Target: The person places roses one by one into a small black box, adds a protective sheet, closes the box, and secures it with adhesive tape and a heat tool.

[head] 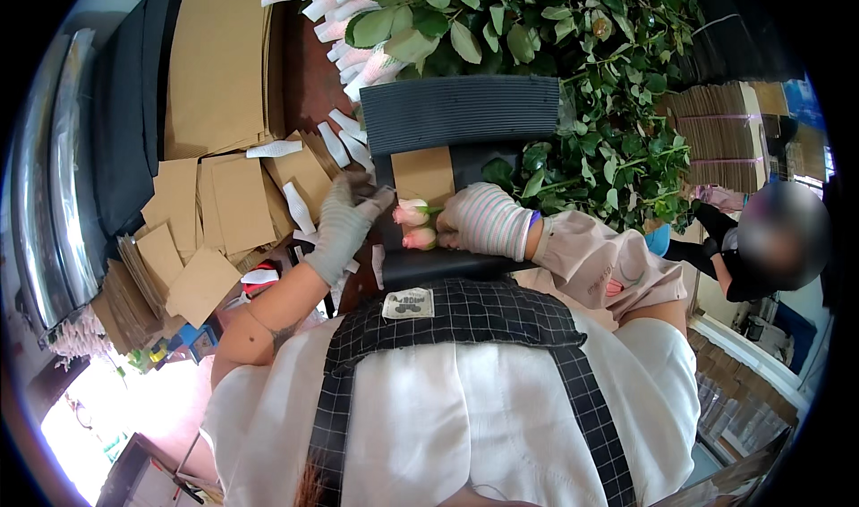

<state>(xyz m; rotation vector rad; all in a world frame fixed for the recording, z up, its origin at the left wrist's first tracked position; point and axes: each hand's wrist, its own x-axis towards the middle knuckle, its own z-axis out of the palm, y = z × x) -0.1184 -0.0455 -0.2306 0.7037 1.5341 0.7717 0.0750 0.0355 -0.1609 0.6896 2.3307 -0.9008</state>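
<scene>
Two pale pink roses (411, 212) lie side by side on a black sheet (429, 267) before me, heads pointing left. My right hand (486, 222), in a striped knit glove, is closed around their stems just behind the heads; its grip partly hides them. To the left of the blooms is my left hand (349, 222), in a pale glove with darkened fingertips. Its fingers are blurred, so I cannot tell whether they hold anything. Just beyond the roses lies a brown cardboard piece (423, 173), with a ribbed black sheet (460, 114) behind it.
Netted roses (376, 67) and leafy stems (604, 91) fill the far side and right. White foam net sleeves (297, 208) lie scattered at left among cardboard pieces (235, 201). Tall cardboard sheets (218, 64) stand behind. A person (738, 258) is at far right.
</scene>
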